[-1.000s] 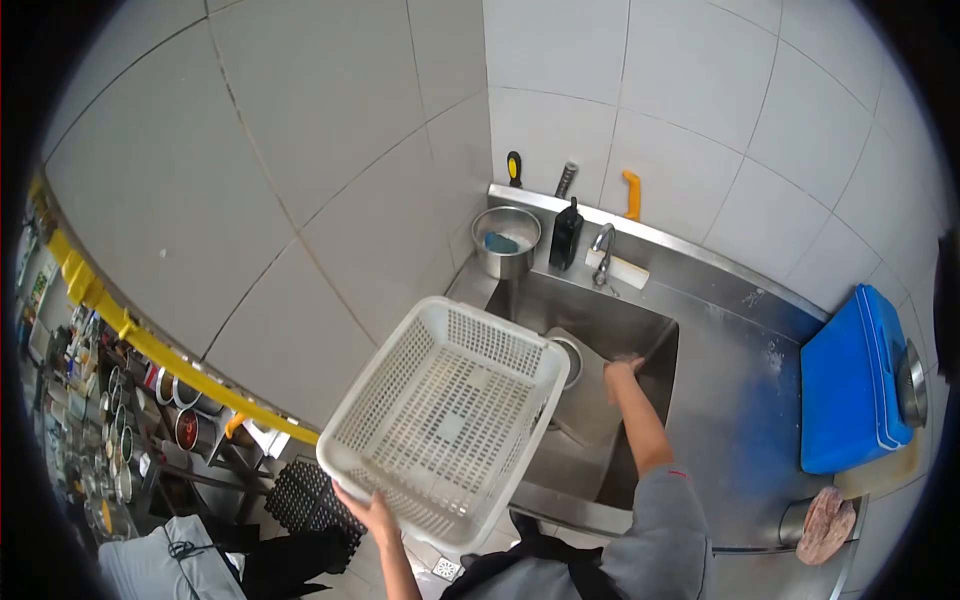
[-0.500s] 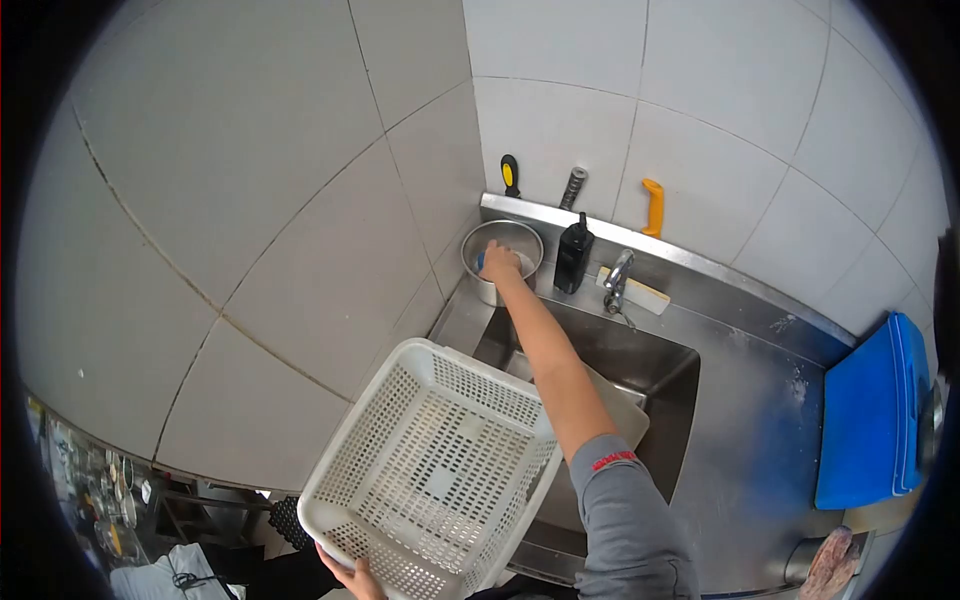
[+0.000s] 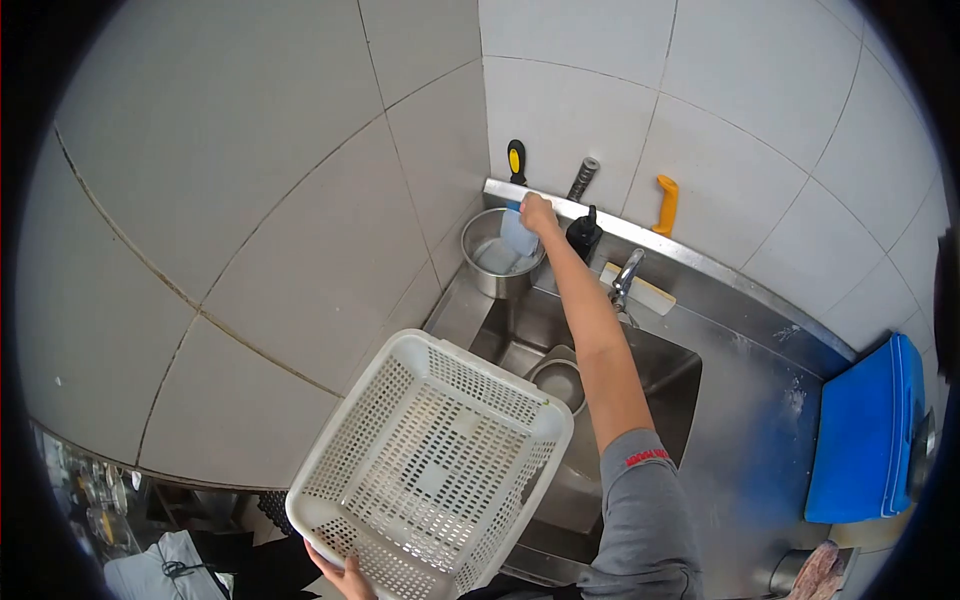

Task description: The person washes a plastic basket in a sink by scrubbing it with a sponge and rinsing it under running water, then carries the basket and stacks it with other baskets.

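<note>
My left hand (image 3: 340,574) grips the near-left rim of a white perforated plastic basket (image 3: 430,345), tilted over the sink's left side. At the far-left corner, my right hand (image 3: 537,212) is closed on a flat light-blue piece with a darker blue top edge (image 3: 518,236); its exact kind is unclear. It hangs above a round steel pot (image 3: 500,286) with whitish, soapy-looking liquid inside. Right beside that hand stands a black pump bottle (image 3: 583,236). Below my forearm, a round metal bowl (image 3: 558,380) lies in the steel sink (image 3: 655,395).
A chrome faucet (image 3: 627,275) rises behind the sink. Along the back ledge stand a black-yellow handle (image 3: 516,160), a dark grey handle (image 3: 583,179) and an orange handle (image 3: 666,205). A blue box-like item (image 3: 860,430) sits on the right of the steel counter (image 3: 745,440).
My right hand has come up out of the pot and slightly right, lifting the light-blue piece into sight. The left hand still grips the basket. The view has shifted slightly.
</note>
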Action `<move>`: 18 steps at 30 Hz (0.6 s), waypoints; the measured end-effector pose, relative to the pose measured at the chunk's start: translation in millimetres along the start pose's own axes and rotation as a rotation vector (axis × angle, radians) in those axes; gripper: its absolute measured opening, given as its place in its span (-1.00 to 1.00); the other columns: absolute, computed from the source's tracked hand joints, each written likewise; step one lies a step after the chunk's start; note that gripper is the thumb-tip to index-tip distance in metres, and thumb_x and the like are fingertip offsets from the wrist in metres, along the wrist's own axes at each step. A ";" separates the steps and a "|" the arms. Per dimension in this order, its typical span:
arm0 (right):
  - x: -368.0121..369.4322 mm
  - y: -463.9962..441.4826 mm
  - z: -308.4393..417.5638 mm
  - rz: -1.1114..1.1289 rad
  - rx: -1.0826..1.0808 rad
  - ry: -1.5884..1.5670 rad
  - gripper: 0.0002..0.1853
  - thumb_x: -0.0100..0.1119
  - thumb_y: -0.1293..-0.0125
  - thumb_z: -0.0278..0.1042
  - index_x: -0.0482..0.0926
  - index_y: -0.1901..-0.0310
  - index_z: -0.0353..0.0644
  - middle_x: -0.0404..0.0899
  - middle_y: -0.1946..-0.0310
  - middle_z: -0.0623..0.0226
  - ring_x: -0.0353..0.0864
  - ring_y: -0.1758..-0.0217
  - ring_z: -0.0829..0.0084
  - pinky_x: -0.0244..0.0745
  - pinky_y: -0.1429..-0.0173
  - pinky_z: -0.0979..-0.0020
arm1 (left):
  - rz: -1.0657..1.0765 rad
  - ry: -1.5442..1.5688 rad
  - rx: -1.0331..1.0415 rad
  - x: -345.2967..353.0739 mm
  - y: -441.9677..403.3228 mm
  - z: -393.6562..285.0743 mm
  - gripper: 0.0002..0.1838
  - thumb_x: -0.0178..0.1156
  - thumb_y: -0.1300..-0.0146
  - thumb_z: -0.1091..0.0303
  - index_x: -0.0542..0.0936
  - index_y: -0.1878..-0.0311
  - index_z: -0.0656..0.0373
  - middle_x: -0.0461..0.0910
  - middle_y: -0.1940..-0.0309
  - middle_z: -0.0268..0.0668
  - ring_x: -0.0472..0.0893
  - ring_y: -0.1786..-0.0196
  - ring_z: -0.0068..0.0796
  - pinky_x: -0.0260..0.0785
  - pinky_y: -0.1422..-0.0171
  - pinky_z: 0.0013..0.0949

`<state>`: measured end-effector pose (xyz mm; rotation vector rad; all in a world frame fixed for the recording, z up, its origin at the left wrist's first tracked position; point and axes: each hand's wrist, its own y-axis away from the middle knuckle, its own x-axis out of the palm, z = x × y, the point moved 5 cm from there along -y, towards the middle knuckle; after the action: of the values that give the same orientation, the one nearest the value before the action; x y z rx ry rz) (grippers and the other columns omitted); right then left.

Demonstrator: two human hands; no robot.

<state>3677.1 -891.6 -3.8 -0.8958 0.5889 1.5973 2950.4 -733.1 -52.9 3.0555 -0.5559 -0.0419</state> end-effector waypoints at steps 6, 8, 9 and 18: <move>45.2 10.0 -10.8 0.002 -0.139 0.244 -0.83 0.14 -0.10 -0.39 0.60 0.25 -0.16 0.57 0.19 -0.06 0.57 0.06 0.03 0.49 0.00 0.16 | -0.023 -0.028 -0.004 -3.1 -1.6 1.9 -0.06 -0.11 0.26 0.69 -0.02 -0.38 0.15 0.18 -0.30 -0.22 0.27 -0.28 -0.22 0.16 -0.31 -0.25; 56.2 25.7 2.3 0.168 -0.185 0.461 -0.75 0.06 -0.18 -0.35 0.59 0.12 -0.18 0.54 0.08 0.01 0.55 0.00 0.08 0.50 0.00 0.16 | -0.016 -0.011 -0.011 -3.3 -2.8 2.8 -0.06 -0.11 0.27 0.70 -0.01 -0.38 0.15 0.19 -0.29 -0.23 0.28 -0.27 -0.23 0.17 -0.30 -0.25; 61.1 31.5 7.8 0.255 -0.189 0.550 -0.72 0.03 -0.21 -0.32 0.57 0.07 -0.18 0.52 0.02 0.05 0.52 -0.06 0.08 0.48 -0.01 0.09 | -0.022 0.004 -0.001 -2.5 -2.2 2.0 -0.06 -0.12 0.27 0.71 0.00 -0.38 0.15 0.20 -0.28 -0.23 0.30 -0.25 -0.24 0.19 -0.29 -0.26; 94.1 42.5 -4.0 0.410 -0.005 0.586 -0.65 -0.10 -0.29 -0.34 0.50 -0.08 -0.14 0.35 -0.17 -0.01 0.34 -0.25 0.06 0.39 -0.16 0.21 | -0.007 -0.023 -0.044 1.0 -0.9 -4.9 -0.04 -0.13 0.20 0.77 -0.05 -0.40 0.03 0.13 -0.31 -0.12 0.27 -0.27 -0.21 0.14 -0.31 -0.27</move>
<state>3631.7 -848.8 -86.2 -1.3210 1.2428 1.6871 2951.8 -732.5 -48.0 3.0182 -0.5376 -0.0882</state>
